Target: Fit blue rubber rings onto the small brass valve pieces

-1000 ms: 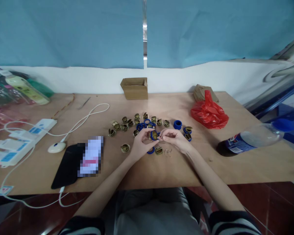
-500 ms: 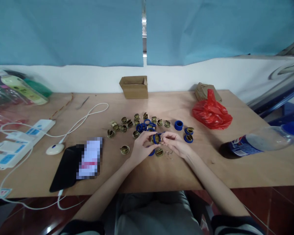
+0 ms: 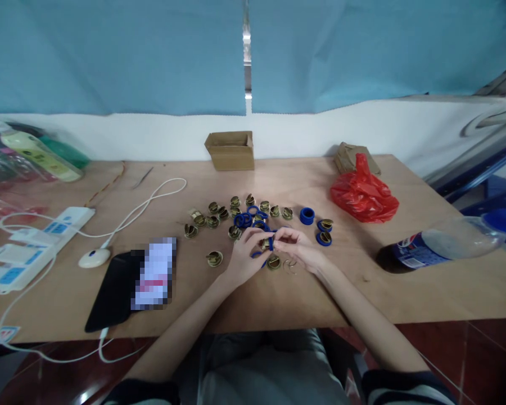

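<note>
My left hand (image 3: pixel 245 253) pinches a round brass-coloured metal piece (image 3: pixel 265 244) between thumb and fingers, above the middle of the table. A blue ring (image 3: pixel 271 243) sits edge-on at the piece's right side. My right hand (image 3: pixel 300 248) is closed, its fingertips pressed at that ring; the fingers partly hide the contact. Just below lie a loose brass piece (image 3: pixel 274 262) and thin curved wire-like bits (image 3: pixel 290 266). Beyond my hands are loose blue rings (image 3: pixel 245 218) among several brass pieces with raised flaps. Two brass pieces with blue rings (image 3: pixel 324 238) lie to the right.
A stack of blue rings (image 3: pixel 307 215) stands right of centre. Farther right are a red plastic bag (image 3: pixel 365 194) and a lying cola bottle (image 3: pixel 430 247). An open cardboard box (image 3: pixel 231 154) stands at the back. Phones (image 3: pixel 113 289), cables and a power strip (image 3: pixel 46 247) occupy the left.
The held brass piece has turned, so its blue ring now shows edge-on. My right hand has shifted slightly left, closer against it. The table items stay put.
</note>
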Available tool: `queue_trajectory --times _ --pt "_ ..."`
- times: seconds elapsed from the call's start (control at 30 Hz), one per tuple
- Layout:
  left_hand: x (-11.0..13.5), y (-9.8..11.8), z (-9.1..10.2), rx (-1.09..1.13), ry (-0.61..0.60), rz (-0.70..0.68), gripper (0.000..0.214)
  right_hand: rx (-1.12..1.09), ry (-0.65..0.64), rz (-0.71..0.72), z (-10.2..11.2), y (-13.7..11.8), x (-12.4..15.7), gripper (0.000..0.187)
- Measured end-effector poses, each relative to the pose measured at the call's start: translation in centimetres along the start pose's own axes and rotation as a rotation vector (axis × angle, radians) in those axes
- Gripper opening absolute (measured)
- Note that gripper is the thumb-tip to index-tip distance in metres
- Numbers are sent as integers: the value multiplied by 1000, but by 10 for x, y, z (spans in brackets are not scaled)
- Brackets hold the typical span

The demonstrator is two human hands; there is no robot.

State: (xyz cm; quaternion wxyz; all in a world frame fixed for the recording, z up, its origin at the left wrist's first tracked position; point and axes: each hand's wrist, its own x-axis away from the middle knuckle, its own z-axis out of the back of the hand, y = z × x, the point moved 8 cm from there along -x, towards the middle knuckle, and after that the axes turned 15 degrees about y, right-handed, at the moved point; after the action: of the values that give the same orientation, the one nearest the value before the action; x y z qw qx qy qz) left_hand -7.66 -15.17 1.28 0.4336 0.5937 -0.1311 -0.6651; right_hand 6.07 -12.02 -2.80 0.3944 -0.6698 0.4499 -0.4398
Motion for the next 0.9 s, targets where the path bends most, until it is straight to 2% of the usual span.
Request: queue_trajectory --times 0.17,0.27,0.33,0.43,0.57,0.63,0.73,0.9 --pt "0 -2 -2 43 0 35 35 116 -11 81 -5 -7 4 32" --pt "2 -7 -5 102 -12 54 34 195 -20 189 -8 -12 6 35" --pt "4 -10 -8 154 -27 63 32 288 12 327 -9 -18 7 33" --pt "7 -11 -9 163 -31 17 35 497 82 635 -12 -33 17 25" --pt "6 -5 -5 20 -21 -91 48 744 81 1009 -28 -44 40 7" --pt "6 0 -3 -53 -35 -133 52 809 64 1126 -35 -43 49 11" --pt "6 6 -2 -104 -48 -186 54 862 55 1210 -39 -40 56 18" --pt "7 7 -1 -48 -42 -210 48 885 107 1222 -37 -38 54 15"
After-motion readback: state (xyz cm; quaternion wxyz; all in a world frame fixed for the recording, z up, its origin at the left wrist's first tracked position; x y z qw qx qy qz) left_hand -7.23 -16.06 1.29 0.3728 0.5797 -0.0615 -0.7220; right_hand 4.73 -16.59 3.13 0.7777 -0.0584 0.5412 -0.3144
